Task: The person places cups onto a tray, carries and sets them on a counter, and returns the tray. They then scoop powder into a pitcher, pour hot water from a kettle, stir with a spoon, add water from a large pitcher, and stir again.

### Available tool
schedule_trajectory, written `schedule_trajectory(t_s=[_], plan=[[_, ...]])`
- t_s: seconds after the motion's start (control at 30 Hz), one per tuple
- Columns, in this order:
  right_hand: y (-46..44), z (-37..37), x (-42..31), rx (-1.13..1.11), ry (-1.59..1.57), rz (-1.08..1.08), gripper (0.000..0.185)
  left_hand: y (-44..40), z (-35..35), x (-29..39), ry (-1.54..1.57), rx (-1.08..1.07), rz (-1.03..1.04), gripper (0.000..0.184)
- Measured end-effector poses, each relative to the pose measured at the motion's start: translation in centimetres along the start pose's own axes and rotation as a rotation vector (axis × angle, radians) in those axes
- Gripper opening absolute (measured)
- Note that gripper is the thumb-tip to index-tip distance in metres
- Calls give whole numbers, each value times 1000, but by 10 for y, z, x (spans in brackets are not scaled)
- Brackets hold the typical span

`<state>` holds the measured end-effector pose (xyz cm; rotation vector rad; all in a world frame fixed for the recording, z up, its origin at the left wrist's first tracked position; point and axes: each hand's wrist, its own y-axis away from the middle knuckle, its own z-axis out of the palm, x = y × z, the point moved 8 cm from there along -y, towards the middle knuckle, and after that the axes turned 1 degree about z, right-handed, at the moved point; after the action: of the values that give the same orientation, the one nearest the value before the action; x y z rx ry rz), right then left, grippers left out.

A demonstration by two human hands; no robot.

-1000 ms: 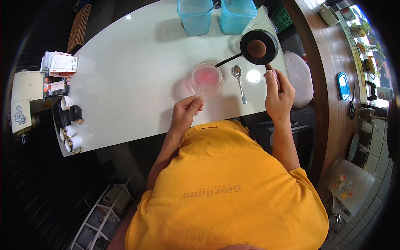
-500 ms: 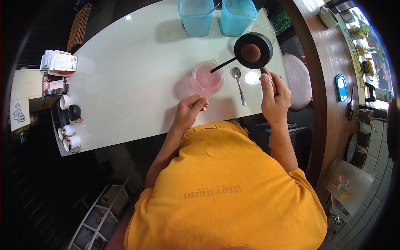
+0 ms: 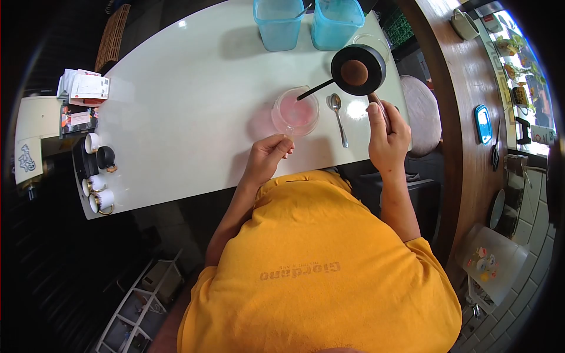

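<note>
My right hand (image 3: 389,134) is wrapped round the wooden handle of a black gooseneck kettle (image 3: 376,61) with a round wooden lid knob. Its thin spout points left, with the tip over a clear cup (image 3: 306,119) that looks pink inside. Whether liquid is running from the spout I cannot make out. The fingers of my left hand (image 3: 269,156) pinch the clear cup's short handle at its near side. Between the cup and my right hand a metal spoon (image 3: 340,125) lies on the white table (image 3: 194,117).
Two blue plastic containers (image 3: 278,32) stand at the far edge, one with a utensil in it. A clear round lid (image 3: 376,42) lies behind the kettle. White cups (image 3: 101,202) and a black tray sit at the left edge. A stool (image 3: 421,115) and wooden counter (image 3: 450,147) are on the right.
The clear cup has shifted very slightly to the right under the spout. Both hands keep their grips, and the kettle stays in nearly the same place.
</note>
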<state>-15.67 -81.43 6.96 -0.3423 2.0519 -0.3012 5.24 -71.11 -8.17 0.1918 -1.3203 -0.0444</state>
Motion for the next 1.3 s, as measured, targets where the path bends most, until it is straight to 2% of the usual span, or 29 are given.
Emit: schedule_trajectory(t_s=[0.2,0.57,0.67,0.77,0.83,0.87,0.93,0.97,1.03,1.17,1.3], plan=[[0,0,-3,1,2,-8,21,0,6,0,-14,-42,-13,26],[4,-5,2,17,19,-3,21,1,-4,-3,0,28,2,21],[9,-3,11,6,2,49,22,-2,-2,-7,14,6,-5,22],[16,-2,30,18,-64,180,26,-4,0,-12,35,-4,-13,23],[26,2,54,-24,-239,371,31,-5,2,-13,36,-10,-23,23],[29,1,59,-20,-239,374,31,-6,3,-14,39,-13,-31,24],[41,6,81,-11,-498,552,32,-6,5,-13,30,-17,-36,25],[45,4,89,-3,-498,554,32,-7,6,-13,22,-16,-38,26],[56,8,108,21,-786,646,32,-8,8,-11,19,-25,-38,27],[65,0,129,95,-763,664,33,-9,7,-13,17,-38,-36,28],[73,-4,150,129,-588,707,33,-10,8,-15,20,-47,-47,28]])
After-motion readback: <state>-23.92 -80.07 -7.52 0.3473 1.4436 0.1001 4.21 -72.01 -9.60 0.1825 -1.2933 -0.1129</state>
